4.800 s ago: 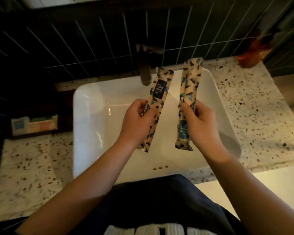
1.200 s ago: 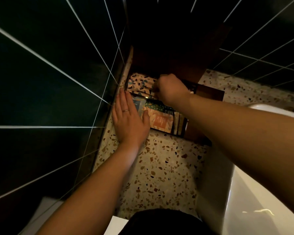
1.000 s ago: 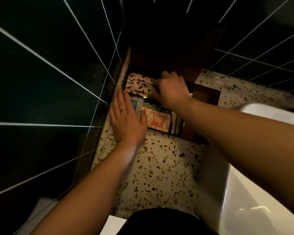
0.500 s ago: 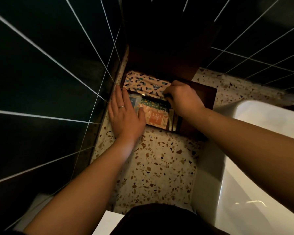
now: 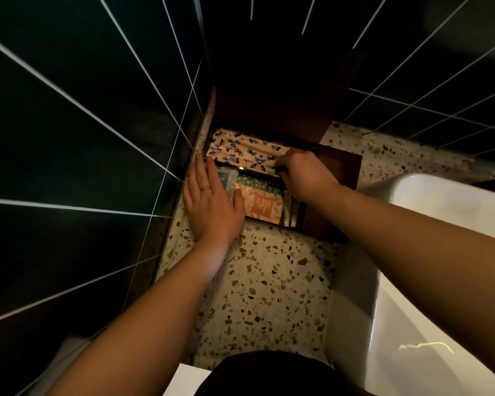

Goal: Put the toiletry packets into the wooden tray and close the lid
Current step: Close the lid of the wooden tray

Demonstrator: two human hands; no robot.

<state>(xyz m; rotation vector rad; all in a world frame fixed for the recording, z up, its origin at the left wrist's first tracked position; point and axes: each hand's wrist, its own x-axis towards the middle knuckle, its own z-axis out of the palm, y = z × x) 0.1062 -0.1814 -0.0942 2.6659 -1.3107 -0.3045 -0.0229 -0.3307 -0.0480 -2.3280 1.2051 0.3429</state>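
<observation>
Two hands in wooden tray (image 5: 337, 167) | left hand (image 5: 212, 207) flat at wall edge | lid (image 5: 272, 110) upright

Speckled terrazzo counter (image 5: 257, 281), orange packet (image 5: 265, 205), dark tiles (image 5: 69, 124)

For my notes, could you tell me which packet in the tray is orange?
The orange packet beside the left hand's thumb; the far packets are beige with blue flecks.
</observation>
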